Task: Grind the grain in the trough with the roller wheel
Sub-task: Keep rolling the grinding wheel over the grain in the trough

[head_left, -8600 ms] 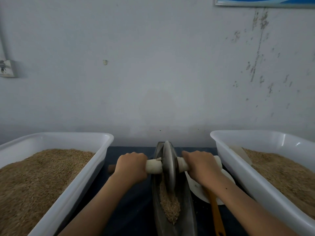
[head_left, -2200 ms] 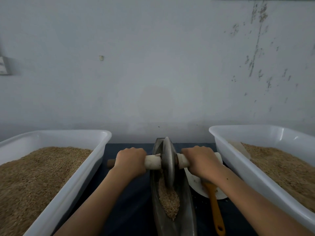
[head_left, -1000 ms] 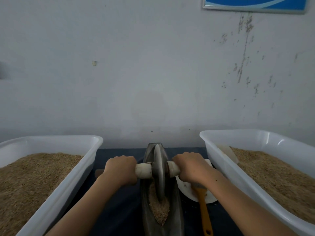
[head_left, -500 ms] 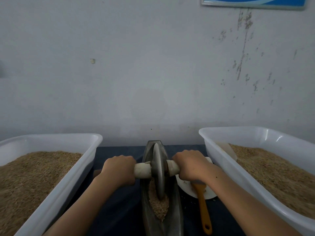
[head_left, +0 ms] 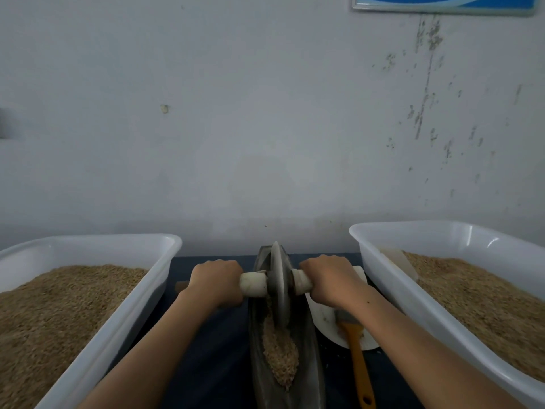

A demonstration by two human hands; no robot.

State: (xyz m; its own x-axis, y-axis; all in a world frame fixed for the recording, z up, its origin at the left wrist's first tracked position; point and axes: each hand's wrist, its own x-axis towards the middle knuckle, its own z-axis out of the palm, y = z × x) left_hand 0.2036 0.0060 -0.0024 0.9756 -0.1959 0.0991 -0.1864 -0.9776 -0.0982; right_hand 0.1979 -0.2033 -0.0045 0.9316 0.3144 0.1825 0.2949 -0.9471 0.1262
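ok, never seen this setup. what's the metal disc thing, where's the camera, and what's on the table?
The camera sits on the person's head, looking forward and down. The disc is a roller wheel standing upright in a narrow metal trough that holds grain. A pale axle handle runs through the wheel; the left hand grips one end and the right hand the other. A white bin of grain flanks the trough on the left, and another bin on the right. A white plate and an orange-handled brush lie under the right forearm.
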